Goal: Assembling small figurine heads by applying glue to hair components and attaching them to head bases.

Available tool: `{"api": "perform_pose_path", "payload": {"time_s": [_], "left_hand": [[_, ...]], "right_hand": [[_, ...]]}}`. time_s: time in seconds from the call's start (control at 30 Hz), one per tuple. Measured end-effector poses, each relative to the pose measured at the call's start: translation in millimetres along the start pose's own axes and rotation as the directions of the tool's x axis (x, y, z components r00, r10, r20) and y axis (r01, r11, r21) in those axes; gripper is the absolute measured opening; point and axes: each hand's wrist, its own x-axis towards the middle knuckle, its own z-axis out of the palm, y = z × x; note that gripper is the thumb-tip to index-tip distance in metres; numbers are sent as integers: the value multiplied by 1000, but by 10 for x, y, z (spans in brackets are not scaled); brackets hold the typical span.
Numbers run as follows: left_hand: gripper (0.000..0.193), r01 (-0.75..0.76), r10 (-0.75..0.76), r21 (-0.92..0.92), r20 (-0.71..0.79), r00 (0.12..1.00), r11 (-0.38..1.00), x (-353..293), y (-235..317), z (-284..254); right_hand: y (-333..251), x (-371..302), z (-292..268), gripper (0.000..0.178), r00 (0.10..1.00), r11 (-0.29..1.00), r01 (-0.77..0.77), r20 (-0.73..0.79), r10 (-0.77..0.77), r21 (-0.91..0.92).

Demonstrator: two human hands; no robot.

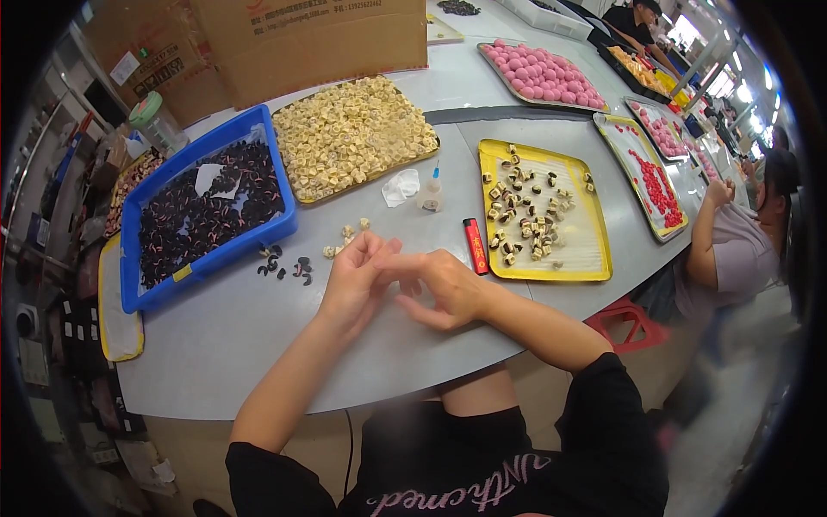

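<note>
My left hand [351,280] and my right hand [444,291] meet above the grey table, fingertips pinched together. Whatever lies between the fingers is hidden. Just beyond my left hand are a few loose cream-coloured pieces [330,252], with small black curved pieces [302,270] to their left. A blue plastic bin [289,226] farther left holds many such black pieces with pink edges. Behind my hands, a tray heaped with small cream pieces [353,133] stands beside it. To the right, a yellow-rimmed tray [579,250] carries scattered cream-and-black pieces.
A small bottle with a blue needle tip [430,200] stands behind a crumpled white tissue [400,187]. A red box [475,246] lies beside the yellow tray. Farther back are pink balls [538,73] on a tray and cardboard boxes [319,52]. A co-worker [732,233] sits at right.
</note>
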Motion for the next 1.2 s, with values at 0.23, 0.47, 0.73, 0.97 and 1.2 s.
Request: {"api": "perform_pose_path", "payload": {"time_s": [0.23,0.47,0.73,0.97,1.2], "left_hand": [[25,-17,17,21,-31,999,1000,-3,-53,-73],[22,-23,25,35,-40,999,999,-24,-43,-59],[20,-14,13,-33,-31,999,999,-3,-11,-20],[22,3,-3,-4,-97,995,1000,-45,48,-2],[31,-107,150,-179,251,956,978,-18,220,16]], "right_hand": [[-11,11,-10,53,999,999,35,-11,-36,-10],[32,-16,24,56,999,999,34,-13,-34,-3],[34,1,16,50,1000,999,-13,3,13,-43],[-51,104,-27,35,963,921,263,24,-268,-286],[-152,-1,-23,29,782,535,523,125,-610,-663]]}}
